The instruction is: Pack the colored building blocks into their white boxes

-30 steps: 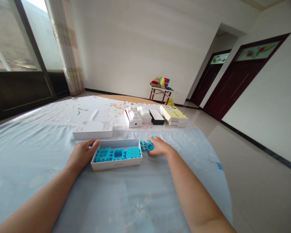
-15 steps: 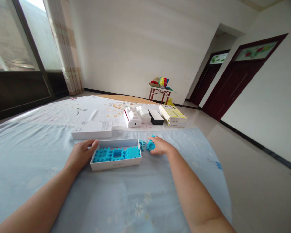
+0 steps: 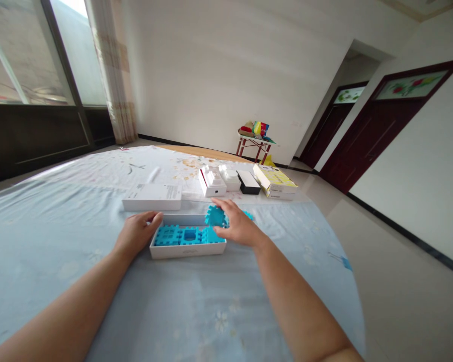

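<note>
My left hand grips the left end of an open white box, its thumb at the rim. Inside the box lie blue interlocking blocks with notched edges, side by side; one has a square-looking opening. Over the box's right end, my right hand pinches a blue block between thumb and fingers, tilted above the blocks below. Another bit of blue block shows behind my right hand, mostly hidden by it.
A white box lid lies behind the box. Farther back stand white boxes, a black-sided box and a yellow box. A blue floral cloth covers the round table. Beyond it, a small table holds colourful items.
My right hand has lifted a blue block from the cloth and carried it left, over the box's right end. The left hand still holds the box. The view has shifted slightly.
</note>
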### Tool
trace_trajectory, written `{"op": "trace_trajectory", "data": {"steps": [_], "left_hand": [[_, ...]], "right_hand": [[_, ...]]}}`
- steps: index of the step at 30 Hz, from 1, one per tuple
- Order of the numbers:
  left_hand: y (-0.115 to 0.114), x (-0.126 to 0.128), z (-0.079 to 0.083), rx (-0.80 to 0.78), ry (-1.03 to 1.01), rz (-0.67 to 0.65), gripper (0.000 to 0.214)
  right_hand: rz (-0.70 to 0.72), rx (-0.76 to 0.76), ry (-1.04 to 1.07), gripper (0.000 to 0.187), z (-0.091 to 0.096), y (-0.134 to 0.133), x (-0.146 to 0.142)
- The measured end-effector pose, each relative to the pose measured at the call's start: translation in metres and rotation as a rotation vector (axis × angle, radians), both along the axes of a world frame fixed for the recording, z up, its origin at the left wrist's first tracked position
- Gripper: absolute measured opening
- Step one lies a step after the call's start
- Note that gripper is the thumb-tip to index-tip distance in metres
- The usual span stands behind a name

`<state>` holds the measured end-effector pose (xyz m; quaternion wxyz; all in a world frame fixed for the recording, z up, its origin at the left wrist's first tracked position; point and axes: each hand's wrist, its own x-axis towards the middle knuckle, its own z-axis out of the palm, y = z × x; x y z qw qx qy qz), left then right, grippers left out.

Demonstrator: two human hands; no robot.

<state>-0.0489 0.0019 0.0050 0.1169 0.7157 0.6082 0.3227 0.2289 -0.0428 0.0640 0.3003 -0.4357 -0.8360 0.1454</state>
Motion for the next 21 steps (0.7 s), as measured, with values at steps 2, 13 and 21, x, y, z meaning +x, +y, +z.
{"op": "trace_trajectory", "data": {"steps": [2, 13, 21], "left_hand": [[-0.001, 0.001, 0.001, 0.019, 0.0, -0.01, 0.042], [-0.002, 0.002, 0.002, 0.03, -0.039, -0.016, 0.039], [-0.001, 0.002, 0.002, 0.042, -0.039, -0.024, 0.039]], "right_hand": [[0.069, -0.044, -0.052, 0.073, 0.002, -0.003, -0.018], [0.223, -0.219, -0.292, 0.071, 0.003, 0.019, -0.045], [0.163, -0.21, -0.214, 0.054, 0.002, 0.019, -0.041]]}}
